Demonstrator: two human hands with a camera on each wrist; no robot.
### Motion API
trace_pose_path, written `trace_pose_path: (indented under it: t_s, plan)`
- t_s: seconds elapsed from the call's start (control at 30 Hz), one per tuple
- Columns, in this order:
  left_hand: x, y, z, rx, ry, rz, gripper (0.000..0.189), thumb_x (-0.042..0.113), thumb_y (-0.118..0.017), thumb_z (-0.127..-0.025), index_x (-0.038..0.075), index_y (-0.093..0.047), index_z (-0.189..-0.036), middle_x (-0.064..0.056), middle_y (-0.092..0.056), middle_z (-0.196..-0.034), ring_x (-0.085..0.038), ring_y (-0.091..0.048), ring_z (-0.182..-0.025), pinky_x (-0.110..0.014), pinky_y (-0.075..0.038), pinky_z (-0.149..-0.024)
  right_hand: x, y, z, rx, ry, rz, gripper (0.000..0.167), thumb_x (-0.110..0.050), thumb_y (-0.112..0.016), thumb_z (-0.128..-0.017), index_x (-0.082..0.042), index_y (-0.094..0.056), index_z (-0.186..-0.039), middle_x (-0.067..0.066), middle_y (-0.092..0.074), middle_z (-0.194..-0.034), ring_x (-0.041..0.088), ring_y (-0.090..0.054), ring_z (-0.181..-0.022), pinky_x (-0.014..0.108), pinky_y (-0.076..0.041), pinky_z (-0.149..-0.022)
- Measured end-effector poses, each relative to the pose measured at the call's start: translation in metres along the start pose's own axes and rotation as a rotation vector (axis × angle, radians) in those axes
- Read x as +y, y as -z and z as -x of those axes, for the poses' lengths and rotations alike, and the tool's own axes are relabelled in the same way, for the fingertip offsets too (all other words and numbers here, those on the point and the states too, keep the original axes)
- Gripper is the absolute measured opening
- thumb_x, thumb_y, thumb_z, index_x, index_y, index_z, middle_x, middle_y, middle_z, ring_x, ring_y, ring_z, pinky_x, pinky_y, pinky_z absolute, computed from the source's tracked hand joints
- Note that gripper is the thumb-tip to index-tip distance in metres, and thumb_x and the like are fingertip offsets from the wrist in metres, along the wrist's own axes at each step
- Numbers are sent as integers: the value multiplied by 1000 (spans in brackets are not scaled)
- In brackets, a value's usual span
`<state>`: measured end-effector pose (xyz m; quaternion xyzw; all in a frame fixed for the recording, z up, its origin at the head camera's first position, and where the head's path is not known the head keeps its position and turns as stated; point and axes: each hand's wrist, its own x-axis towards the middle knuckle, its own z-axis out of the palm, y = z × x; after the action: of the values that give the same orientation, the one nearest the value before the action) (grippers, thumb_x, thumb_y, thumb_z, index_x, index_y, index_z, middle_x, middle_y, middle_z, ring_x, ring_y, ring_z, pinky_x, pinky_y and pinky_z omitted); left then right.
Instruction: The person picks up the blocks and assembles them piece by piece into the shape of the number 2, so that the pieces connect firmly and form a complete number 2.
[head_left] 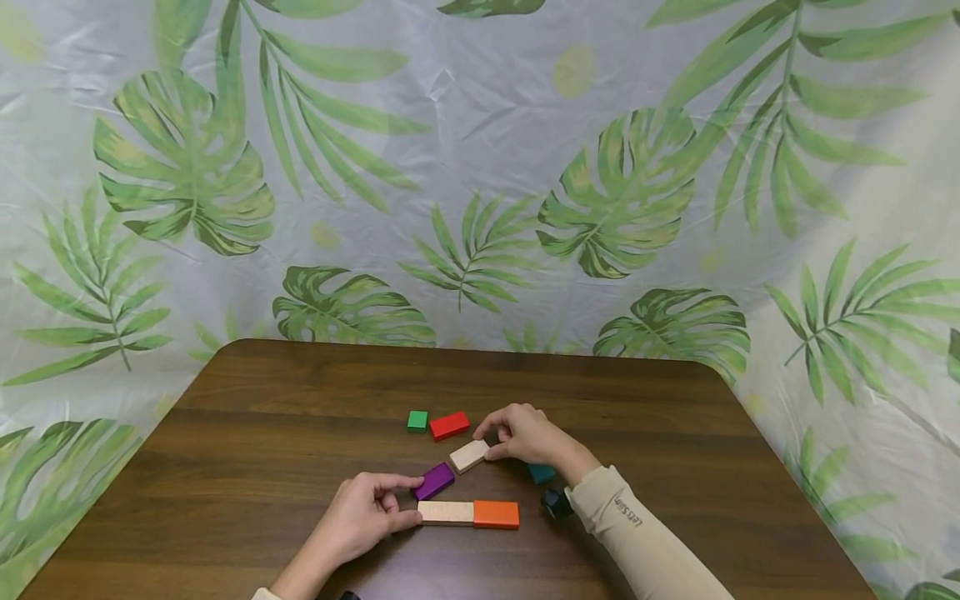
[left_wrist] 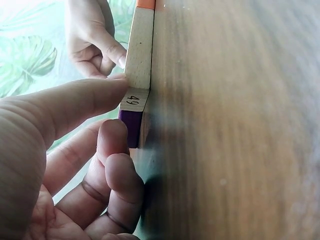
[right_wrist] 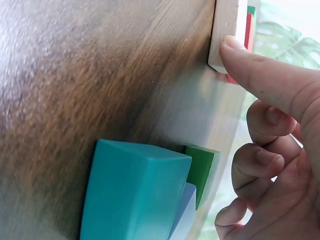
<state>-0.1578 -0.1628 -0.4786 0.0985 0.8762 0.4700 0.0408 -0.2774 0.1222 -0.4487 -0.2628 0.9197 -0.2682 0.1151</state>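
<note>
My left hand [head_left: 365, 510] has its forefinger at the left end of a purple block [head_left: 435, 481] and its thumb at the left end of a plain wooden block [head_left: 447, 513]. An orange block [head_left: 497, 515] lies end to end with that plain one. The left wrist view shows "49" on the plain block's end face [left_wrist: 133, 99]. My right hand [head_left: 531, 434] pinches a second plain wooden block [head_left: 469, 456] by its right end, its thumb pressed on the side in the right wrist view. That block lies slanted on the table, just beyond the purple one.
A red block [head_left: 449, 426] and a small green block [head_left: 417, 421] lie farther back. Under my right wrist sits a teal block [head_left: 541, 472], partly hidden; a blue block [right_wrist: 184, 212] and another green block [right_wrist: 201, 170] show behind it. A leaf-patterned curtain [head_left: 480, 167] hangs behind the table [head_left: 300, 392].
</note>
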Motion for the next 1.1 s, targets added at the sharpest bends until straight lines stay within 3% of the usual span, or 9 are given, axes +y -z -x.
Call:
trace_pose_path:
  t_s: [1.1]
  plan:
    - [2,0,1,9,-12,-11,38,24,-95,-81,17,-84,-116,10,-63,-63,0,-46,-54,-20,-37,-52,-8,-3,2,-26,5,-26,18,-23,-85,-94,-25,-82,-111,-7,-39,-57,10,-37,-58,40,-28,-81]
